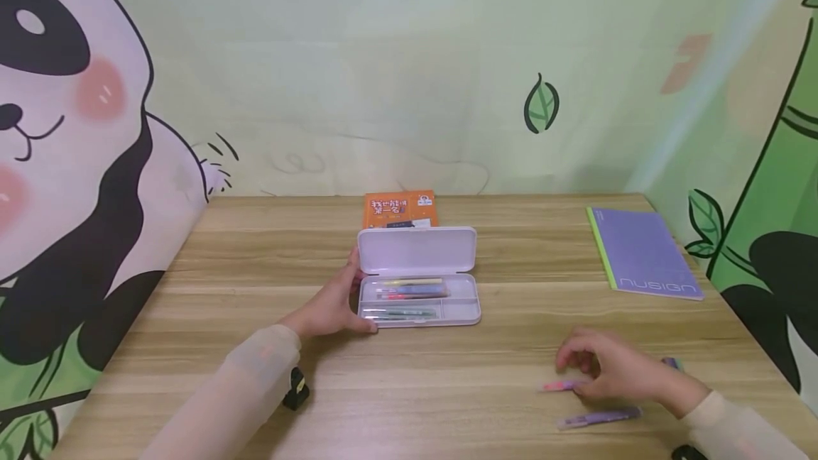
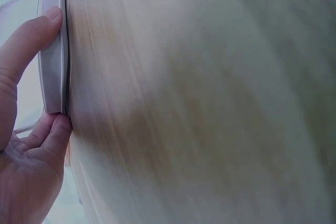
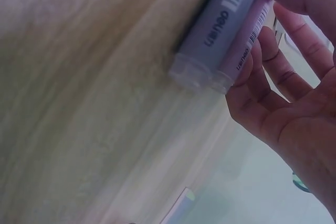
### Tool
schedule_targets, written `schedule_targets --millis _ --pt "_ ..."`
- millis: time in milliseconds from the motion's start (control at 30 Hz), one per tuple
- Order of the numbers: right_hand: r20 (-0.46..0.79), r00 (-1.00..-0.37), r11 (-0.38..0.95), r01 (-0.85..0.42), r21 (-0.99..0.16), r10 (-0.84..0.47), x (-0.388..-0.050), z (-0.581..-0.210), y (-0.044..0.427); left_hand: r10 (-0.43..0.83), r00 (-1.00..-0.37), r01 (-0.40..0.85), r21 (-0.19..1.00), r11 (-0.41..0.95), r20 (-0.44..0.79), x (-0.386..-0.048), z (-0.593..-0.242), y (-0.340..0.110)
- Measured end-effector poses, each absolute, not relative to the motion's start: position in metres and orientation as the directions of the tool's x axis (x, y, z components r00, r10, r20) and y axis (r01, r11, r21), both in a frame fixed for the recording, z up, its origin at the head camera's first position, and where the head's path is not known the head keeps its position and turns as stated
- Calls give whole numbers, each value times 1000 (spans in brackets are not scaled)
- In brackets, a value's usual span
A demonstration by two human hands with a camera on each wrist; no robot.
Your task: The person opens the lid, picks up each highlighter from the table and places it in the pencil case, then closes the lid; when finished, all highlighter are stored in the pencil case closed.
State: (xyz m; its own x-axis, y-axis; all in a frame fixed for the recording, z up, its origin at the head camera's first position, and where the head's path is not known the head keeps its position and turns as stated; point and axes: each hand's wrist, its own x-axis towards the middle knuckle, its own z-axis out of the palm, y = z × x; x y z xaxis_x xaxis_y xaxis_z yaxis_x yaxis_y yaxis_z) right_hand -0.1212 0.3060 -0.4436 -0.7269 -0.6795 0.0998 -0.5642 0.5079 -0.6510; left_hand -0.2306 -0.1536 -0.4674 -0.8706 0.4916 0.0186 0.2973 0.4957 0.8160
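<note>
An open white pencil case [image 1: 460, 312] stands on the table with its lid raised at the back. Several pens [image 1: 412, 290] lie in its compartments. My left hand [image 1: 327, 304] grips the case's left end, thumb at the front; the left wrist view shows the fingers on the case edge [image 2: 52, 77]. To the right, my right hand [image 1: 620, 369] pinches a pink marker [image 1: 556, 386] low over the table. In the right wrist view the thumb presses that pink marker [image 3: 251, 40], beside a purple marker [image 3: 212, 30]. The purple marker lies nearer the front edge.
Behind the case lies an orange book [image 1: 400, 210], partly hidden by the lid. A purple notebook [image 1: 645, 250] with a green spine lies at the back right. Another marker [image 1: 672, 363] shows partly behind the right hand. A printed wall stands behind the wooden table [image 1: 409, 389].
</note>
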Motion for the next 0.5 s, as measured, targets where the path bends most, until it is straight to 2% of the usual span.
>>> schedule_targets --millis 400,500 --pt "86 -728 529 -568 -631 -680 -124 -448 302 484 -875 297 804 515 13 -229 -466 -153" --pt "46 -741 544 -532 -649 -670 -126 -447 299 478 -878 293 802 521 10 -228 -467 -153"
